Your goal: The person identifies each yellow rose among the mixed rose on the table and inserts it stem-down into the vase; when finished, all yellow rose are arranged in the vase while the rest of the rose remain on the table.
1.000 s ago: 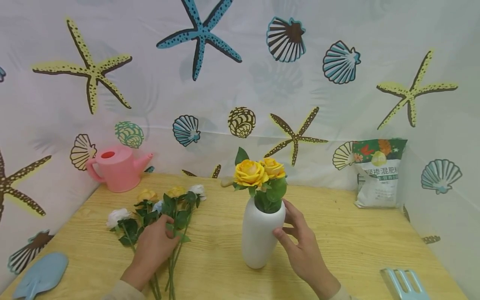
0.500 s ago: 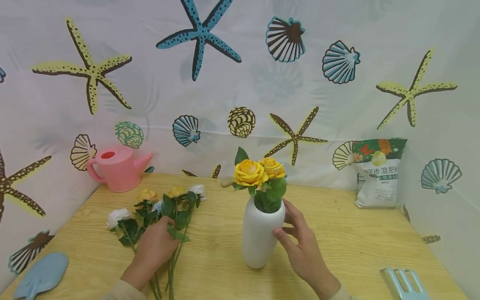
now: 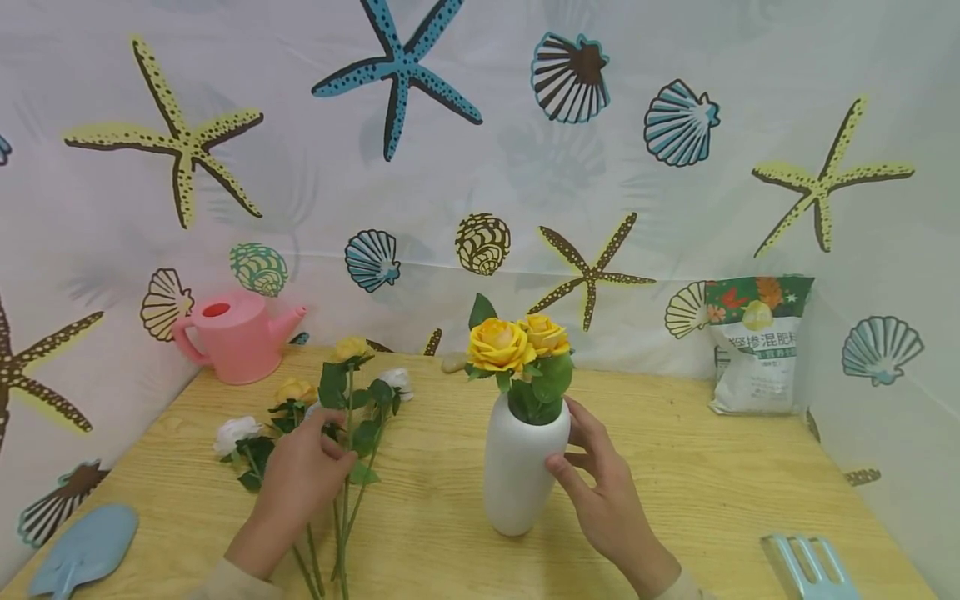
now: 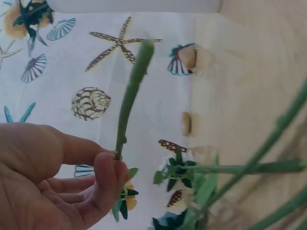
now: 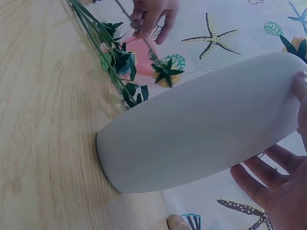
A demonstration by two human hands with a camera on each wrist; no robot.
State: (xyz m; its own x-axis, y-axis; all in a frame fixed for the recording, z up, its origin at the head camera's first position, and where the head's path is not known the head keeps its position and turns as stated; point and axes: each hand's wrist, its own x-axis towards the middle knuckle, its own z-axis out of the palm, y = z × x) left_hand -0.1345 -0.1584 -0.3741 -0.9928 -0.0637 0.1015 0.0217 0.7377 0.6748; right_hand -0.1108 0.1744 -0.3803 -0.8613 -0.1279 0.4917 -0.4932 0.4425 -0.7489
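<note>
Obscured parts, head view
Blue flower (image 3: 312,408): mostly hidden by left hand (image 3: 306,467). Shovel (image 3: 90,543), left of that hand, and fork (image 3: 825,590), right of right hand (image 3: 611,496): cropped at lower edge.

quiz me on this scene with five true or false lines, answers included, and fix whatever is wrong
1. The right hand holds the white vase. True.
2. The vase contains only white flowers. False: it contains yellow roses.
3. The left hand pinches the stem of a yellow flower. True.
4. The vase lies on its side. False: it stands on its base.
5. In the head view, the pink watering can is to the left of the vase. True.
</note>
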